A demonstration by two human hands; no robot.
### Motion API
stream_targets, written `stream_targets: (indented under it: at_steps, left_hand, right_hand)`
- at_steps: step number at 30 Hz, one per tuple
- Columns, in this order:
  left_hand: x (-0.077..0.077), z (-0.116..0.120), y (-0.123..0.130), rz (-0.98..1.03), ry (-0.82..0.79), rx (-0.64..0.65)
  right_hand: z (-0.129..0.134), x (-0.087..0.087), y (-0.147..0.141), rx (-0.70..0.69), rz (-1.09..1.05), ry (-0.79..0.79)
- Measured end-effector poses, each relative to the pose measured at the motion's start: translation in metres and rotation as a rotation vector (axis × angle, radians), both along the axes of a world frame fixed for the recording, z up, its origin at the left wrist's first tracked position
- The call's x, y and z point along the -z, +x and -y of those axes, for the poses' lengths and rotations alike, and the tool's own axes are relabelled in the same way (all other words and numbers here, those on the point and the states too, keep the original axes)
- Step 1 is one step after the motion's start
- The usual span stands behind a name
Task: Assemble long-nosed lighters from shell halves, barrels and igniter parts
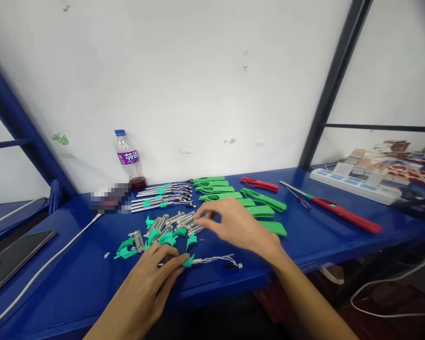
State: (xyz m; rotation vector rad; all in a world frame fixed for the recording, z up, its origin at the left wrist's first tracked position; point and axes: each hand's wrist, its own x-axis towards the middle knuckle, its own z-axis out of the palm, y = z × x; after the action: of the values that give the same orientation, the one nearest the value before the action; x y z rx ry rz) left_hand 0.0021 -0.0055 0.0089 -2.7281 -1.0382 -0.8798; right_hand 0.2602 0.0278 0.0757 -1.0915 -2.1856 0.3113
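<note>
My left hand (156, 271) rests at the table's front edge, its fingers closed on a metal lighter rod (197, 261) with a teal trigger piece (188, 261) on it. White wires and a small black part (233, 265) trail from the rod to the right. Thumb and forefinger of my right hand (230, 222) come together in a pinch beside the clear lighter tanks (187, 219); anything between them is too small to make out. Teal triggers (168, 238) are heaped among the tanks. Behind lie several rods with wires (163, 190).
Green lighter casings (219, 189) and a red casing (259, 183) lie behind my right hand. Rightward are a red-handled lighter (343, 214), a screwdriver (303, 203) and a power strip (356, 185). A bottle (129, 158), white cable (62, 250) and phone (17, 257) are leftward.
</note>
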Motion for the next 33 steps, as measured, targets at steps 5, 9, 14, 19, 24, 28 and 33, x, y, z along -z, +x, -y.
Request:
stream_targets:
  at_steps: [5, 9, 14, 19, 24, 28, 33]
  left_hand:
    - [-0.001, 0.0, -0.002, 0.069, -0.076, 0.031]
    - [0.0, 0.0, -0.001, 0.119, -0.15, 0.007]
    - [-0.001, 0.0, 0.001, 0.121, -0.179, -0.029]
    - [-0.003, 0.003, 0.002, 0.122, -0.189, -0.053]
    - [0.001, 0.005, 0.001, 0.137, -0.192, -0.045]
    - [0.008, 0.0, -0.001, 0.179, -0.139, -0.028]
    - [0.004, -0.007, 0.0, 0.177, -0.03, 0.001]
  right_hand:
    - [0.0, 0.015, -0.016, -0.1, 0.298, 0.061]
    - [0.0, 0.018, -0.013, -0.126, 0.367, 0.057]
    - [-0.002, 0.018, -0.013, -0.152, 0.353, 0.036]
    - [0.002, 0.007, -0.007, -0.119, 0.206, 0.06]
    - [0.03, 0.011, 0.019, -0.034, 0.172, 0.138]
    - [0.044, 0.026, 0.085, 0.243, 0.031, 0.208]
    - [0.044, 0.042, 0.165, 0.558, 0.072, 0.168]
